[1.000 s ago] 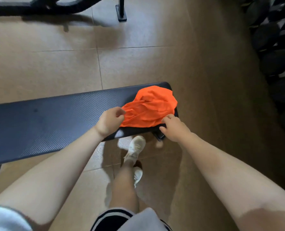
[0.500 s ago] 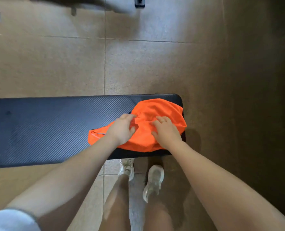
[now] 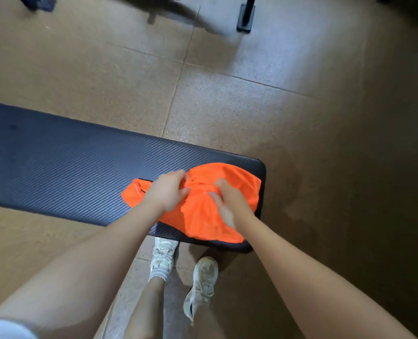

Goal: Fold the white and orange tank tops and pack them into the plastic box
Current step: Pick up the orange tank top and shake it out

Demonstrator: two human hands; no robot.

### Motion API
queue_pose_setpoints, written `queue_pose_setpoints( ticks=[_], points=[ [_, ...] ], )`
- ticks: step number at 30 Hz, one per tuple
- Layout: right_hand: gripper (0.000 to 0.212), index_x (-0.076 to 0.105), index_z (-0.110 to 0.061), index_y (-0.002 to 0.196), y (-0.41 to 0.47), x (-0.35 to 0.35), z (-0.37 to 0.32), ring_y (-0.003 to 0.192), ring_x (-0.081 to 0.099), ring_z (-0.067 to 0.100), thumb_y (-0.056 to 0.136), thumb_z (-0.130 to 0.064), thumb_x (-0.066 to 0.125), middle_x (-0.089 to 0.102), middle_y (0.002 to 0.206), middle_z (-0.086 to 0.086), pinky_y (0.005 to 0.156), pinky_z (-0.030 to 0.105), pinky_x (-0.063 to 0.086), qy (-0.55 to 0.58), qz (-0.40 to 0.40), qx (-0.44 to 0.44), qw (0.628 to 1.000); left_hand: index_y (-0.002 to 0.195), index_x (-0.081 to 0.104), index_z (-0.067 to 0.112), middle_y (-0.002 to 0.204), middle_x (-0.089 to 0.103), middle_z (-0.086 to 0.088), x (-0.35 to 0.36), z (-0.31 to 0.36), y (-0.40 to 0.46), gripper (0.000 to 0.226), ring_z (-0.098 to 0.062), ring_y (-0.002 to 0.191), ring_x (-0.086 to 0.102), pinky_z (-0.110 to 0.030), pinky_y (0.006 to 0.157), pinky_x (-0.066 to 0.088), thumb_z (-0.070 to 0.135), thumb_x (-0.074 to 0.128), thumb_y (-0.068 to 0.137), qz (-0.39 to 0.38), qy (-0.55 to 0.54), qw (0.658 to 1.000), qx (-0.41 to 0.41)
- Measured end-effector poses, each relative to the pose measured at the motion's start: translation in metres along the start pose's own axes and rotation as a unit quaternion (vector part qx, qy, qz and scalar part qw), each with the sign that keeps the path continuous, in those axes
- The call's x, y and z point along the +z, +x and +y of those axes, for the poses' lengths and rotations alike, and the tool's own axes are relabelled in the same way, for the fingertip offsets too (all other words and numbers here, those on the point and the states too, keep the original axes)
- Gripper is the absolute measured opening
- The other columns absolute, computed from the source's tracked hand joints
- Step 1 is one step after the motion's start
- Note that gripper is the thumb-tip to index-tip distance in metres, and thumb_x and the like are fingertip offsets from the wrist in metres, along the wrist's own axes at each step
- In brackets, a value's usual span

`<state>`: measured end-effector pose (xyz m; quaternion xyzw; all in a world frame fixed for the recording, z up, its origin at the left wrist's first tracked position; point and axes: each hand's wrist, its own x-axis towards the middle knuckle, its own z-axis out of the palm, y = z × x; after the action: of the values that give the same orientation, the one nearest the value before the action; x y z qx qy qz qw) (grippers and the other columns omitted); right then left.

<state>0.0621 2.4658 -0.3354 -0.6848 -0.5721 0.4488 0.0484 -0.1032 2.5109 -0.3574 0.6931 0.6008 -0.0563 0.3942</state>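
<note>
Orange tank top (image 3: 203, 211) crumpled on black bench (image 3: 68, 167); left hand (image 3: 167, 192) and right hand (image 3: 227, 204) both gripping its fabric

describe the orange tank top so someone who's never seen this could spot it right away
Find the long black padded bench running across the tan floor. At its right end lies the orange tank top, crumpled, with one edge spilling over the bench's near side. The left hand and right hand both grip it near the middle, and it is the only bright-coloured thing in view.
</note>
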Motion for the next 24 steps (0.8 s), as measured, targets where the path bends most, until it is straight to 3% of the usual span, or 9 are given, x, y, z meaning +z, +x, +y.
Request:
queue_pose_setpoints(
  ticks=[3, 6, 10, 13, 15, 18, 20, 22, 24],
  points=[
    [0.018, 0.054, -0.002, 0.108, -0.014, -0.043, -0.030, 0.085, 0.050, 0.017, 0.095, -0.013, 0.049, 0.055, 0.089, 0.009, 0.077, 0.031, 0.033, 0.074, -0.004, -0.001, 0.997, 0.094, 0.058, 0.009, 0.099, 0.067, -0.019, -0.025, 0.025, -0.030, 0.015, -0.034, 0.097, 0.060, -0.038, 0.080, 0.042, 0.023, 0.054, 0.091, 0.039, -0.020, 0.999, 0.012],
    [0.007, 0.054, -0.013, 0.091, -0.046, -0.098, -0.070, 0.082, 0.047, 0.016, 0.093, -0.009, 0.048, 0.053, 0.081, 0.006, 0.070, 0.026, 0.032, 0.120, -0.018, -0.030, 0.992, 0.069, 0.043, 0.017, 0.094, 0.065, -0.024, -0.067, 0.067, -0.077, 0.030, -0.037, 0.092, 0.059, -0.037, 0.071, 0.032, 0.027, 0.042, 0.097, 0.040, -0.041, 0.998, 0.028],
    [0.016, 0.051, -0.013, 0.082, -0.092, -0.181, -0.149, 0.065, 0.042, 0.007, 0.093, -0.002, 0.047, 0.045, 0.068, -0.005, 0.059, 0.016, 0.034, 0.172, 0.010, -0.105, 0.980, 0.088, 0.057, 0.002, 0.086, 0.065, -0.021, -0.167, 0.119, -0.138, 0.044, -0.035, 0.086, 0.060, -0.038, 0.072, 0.036, 0.041, 0.036, 0.085, 0.171, -0.083, 0.981, 0.047],
    [0.026, 0.049, -0.022, 0.073, -0.135, -0.213, -0.203, 0.066, 0.043, 0.006, 0.092, -0.005, 0.049, 0.047, 0.070, -0.005, 0.065, 0.021, 0.035, 0.169, 0.023, -0.149, 0.974, 0.069, 0.044, 0.014, 0.073, 0.053, -0.010, -0.227, 0.141, -0.192, 0.033, -0.035, 0.081, 0.056, -0.038, 0.066, 0.038, 0.043, 0.044, 0.084, 0.273, -0.061, 0.959, 0.031],
    [0.017, 0.054, -0.018, 0.080, -0.158, -0.237, -0.246, 0.070, 0.047, 0.009, 0.092, -0.007, 0.049, 0.051, 0.075, -0.002, 0.070, 0.025, 0.039, 0.182, 0.041, -0.190, 0.964, 0.062, 0.035, 0.018, 0.075, 0.046, -0.009, -0.269, 0.155, -0.221, 0.034, -0.034, 0.080, 0.053, -0.038, 0.068, 0.040, 0.050, 0.034, 0.074, 0.349, -0.035, 0.935, 0.059],
    [0.016, 0.060, -0.014, 0.092, -0.193, -0.276, -0.310, 0.073, 0.053, 0.009, 0.090, -0.003, 0.049, 0.057, 0.079, -0.001, 0.072, 0.018, 0.045, 0.237, 0.051, -0.263, 0.934, 0.069, 0.052, 0.005, 0.090, 0.051, -0.019, -0.319, 0.170, -0.254, 0.037, -0.036, 0.089, 0.053, -0.042, 0.078, 0.046, 0.040, 0.039, 0.074, 0.455, -0.007, 0.887, 0.085],
    [0.021, 0.062, -0.017, 0.089, -0.217, -0.287, -0.334, 0.081, 0.057, 0.014, 0.089, -0.001, 0.049, 0.061, 0.086, 0.001, 0.082, 0.026, 0.047, 0.255, 0.050, -0.293, 0.920, 0.076, 0.053, 0.008, 0.092, 0.051, -0.014, -0.333, 0.180, -0.279, 0.025, -0.030, 0.090, 0.051, -0.040, 0.082, 0.043, 0.031, 0.045, 0.077, 0.494, -0.055, 0.862, 0.098],
    [0.023, 0.062, -0.019, 0.087, -0.236, -0.289, -0.354, 0.081, 0.057, 0.013, 0.091, -0.001, 0.048, 0.061, 0.087, 0.001, 0.082, 0.026, 0.048, 0.272, 0.047, -0.311, 0.910, 0.078, 0.049, 0.013, 0.086, 0.048, -0.005, -0.340, 0.185, -0.303, 0.010, -0.020, 0.082, 0.047, -0.036, 0.077, 0.040, 0.022, 0.050, 0.083, 0.508, -0.117, 0.847, 0.107],
    [0.020, 0.060, -0.015, 0.093, -0.253, -0.285, -0.373, 0.075, 0.055, 0.009, 0.093, -0.002, 0.045, 0.059, 0.083, 0.000, 0.072, 0.016, 0.047, 0.280, 0.037, -0.328, 0.902, 0.078, 0.050, 0.006, 0.076, 0.048, -0.003, -0.349, 0.182, -0.322, 0.014, -0.018, 0.074, 0.044, -0.033, 0.069, 0.036, 0.016, 0.051, 0.088, 0.527, -0.188, 0.825, 0.086]
  ],
)
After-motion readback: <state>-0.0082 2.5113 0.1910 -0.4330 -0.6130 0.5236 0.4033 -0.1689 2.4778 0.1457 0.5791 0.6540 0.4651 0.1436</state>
